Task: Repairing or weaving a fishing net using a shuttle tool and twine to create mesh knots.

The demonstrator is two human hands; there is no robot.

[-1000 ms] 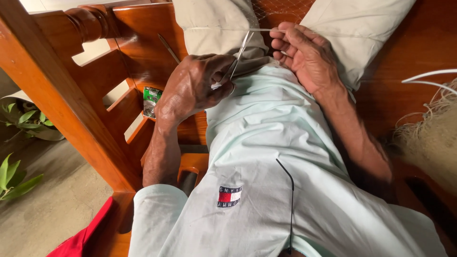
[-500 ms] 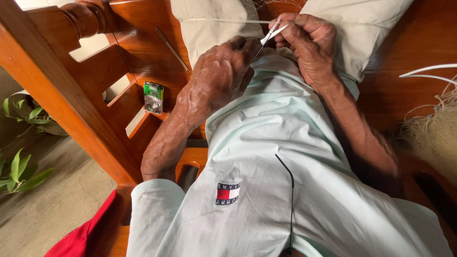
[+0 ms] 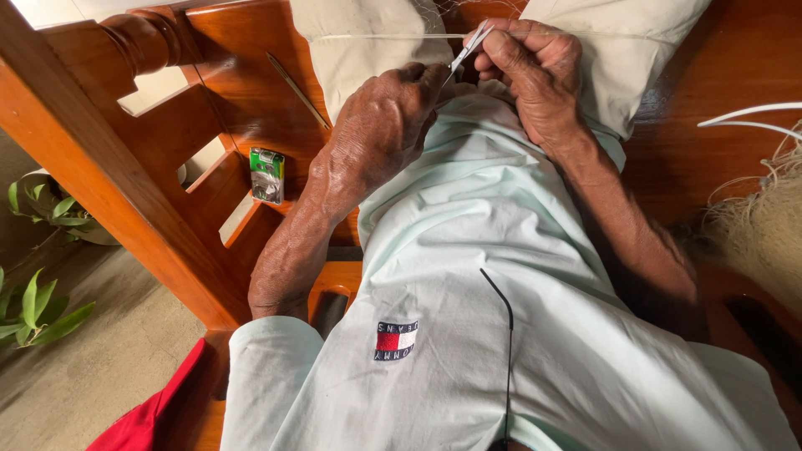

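Head view showed the left hand [image 3: 376,134] curled, its fingertips meeting the right hand [image 3: 535,79] above the lap. The right hand pinched a thin pale flat strip [image 3: 468,50], slanting up to the right between the two hands. A taut pale thread [image 3: 376,36] ran level, left to right, just beyond both hands.

Left hand [image 3: 380,138] and right hand [image 3: 535,71] meet at top centre, over the lap, with the thin strip [image 3: 466,52] pinched between them. Taut strand [image 3: 376,36] runs left-right just behind the hands, across both knees. Small packet [image 3: 267,175] on the wooden seat [image 3: 251,100], left of the left forearm. Fibre bundle [image 3: 760,225] far right. Plant [image 3: 38,301] on the floor, lower left.
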